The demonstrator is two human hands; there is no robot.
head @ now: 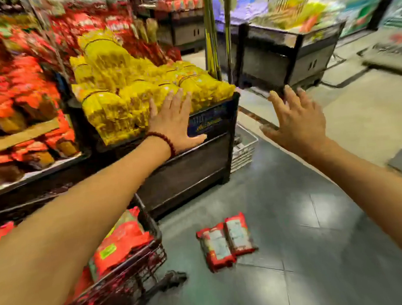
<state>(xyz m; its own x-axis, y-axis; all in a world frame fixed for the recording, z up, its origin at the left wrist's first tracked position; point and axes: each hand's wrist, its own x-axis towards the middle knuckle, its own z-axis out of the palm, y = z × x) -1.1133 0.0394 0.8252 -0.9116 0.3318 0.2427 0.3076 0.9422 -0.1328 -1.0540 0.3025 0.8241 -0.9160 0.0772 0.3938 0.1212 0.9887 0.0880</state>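
My left hand reaches forward with straight fingers spread, in front of the yellow packets piled in a dark display bin; a dark bead bracelet circles the wrist. My right hand is stretched out over the aisle, fingers spread, holding nothing. Two red packets lie side by side on the grey floor below and between my arms. A dark wire cart at the lower left holds red packets. The view is motion-blurred.
Shelves of red and orange packets fill the left. A second dark display stand with yellow and green goods stands across the aisle. Grey stacked baskets sit at the bin's right end. Open tiled floor stretches to the right.
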